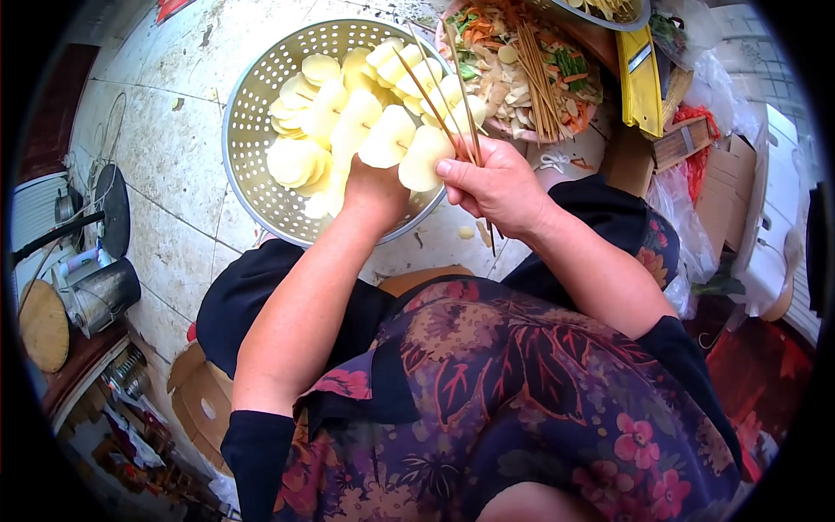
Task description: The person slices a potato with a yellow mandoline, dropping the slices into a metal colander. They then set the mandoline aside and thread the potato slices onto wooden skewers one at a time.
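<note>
My left hand (376,193) holds pale potato slices (388,137) over the edge of a metal colander (248,100) that holds several more slices. My right hand (497,184) grips a bundle of thin wooden skewers (459,91); one skewer runs through the slices held between both hands, and another slice (425,157) sits by my right thumb. The skewer tips point up and away from me.
A pink basin (507,65) of vegetable peels and loose skewers stands behind the colander. A yellow slicer (641,78), cardboard and plastic bags lie at the right. A pan (109,209), a metal kettle (100,291) and a round wooden board (43,326) sit at the left on the tiled floor.
</note>
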A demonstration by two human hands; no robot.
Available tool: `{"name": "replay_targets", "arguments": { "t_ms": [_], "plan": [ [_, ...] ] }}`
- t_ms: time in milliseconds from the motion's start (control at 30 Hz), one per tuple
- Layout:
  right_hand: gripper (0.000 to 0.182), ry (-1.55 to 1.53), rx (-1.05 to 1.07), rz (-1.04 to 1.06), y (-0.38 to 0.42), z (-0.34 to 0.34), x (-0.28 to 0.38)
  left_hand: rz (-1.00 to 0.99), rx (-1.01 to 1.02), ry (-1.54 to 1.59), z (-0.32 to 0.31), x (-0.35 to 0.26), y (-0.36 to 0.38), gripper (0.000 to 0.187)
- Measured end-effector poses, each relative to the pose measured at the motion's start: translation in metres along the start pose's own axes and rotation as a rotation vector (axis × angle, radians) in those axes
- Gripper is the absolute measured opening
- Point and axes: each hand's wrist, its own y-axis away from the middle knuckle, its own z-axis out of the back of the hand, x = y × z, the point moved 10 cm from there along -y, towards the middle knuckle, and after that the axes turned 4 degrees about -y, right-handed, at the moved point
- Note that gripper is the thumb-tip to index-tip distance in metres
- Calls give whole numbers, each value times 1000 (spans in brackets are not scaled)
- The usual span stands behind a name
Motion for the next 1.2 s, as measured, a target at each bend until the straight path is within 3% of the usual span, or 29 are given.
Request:
{"name": "replay_targets", "arguments": {
  "t_ms": [33,100,200,233,267,300,400,700,967,1200],
  "plan": [
    [10,2,-4,6,0,0,1,0,0,0,-1,2,2,30],
    [10,0,-2,7,0,-1,3,256,382,92,-37,33,21,27],
    [11,0,-4,15,1,-1,9,482,232,422,-31,81,31,29],
    [14,1,-9,22,1,-1,11,798,188,759,-24,100,43,31],
    [14,2,-6,23,2,0,11,1013,201,787,-24,123,57,29],
    [13,3,8,13,2,-1,10,1178,39,938,-6,131,62,27],
    [12,28,50,-24,3,-5,3,1296,-213,1084,24,174,84,25],
    [11,112,108,-114,2,-19,-11,1224,-502,1267,65,197,90,27],
    [11,12,99,-27,3,-19,2,1188,-537,1252,69,208,97,26],
    [11,63,158,-100,3,-26,-13,1160,-506,1294,64,198,90,26]
  ]
}}
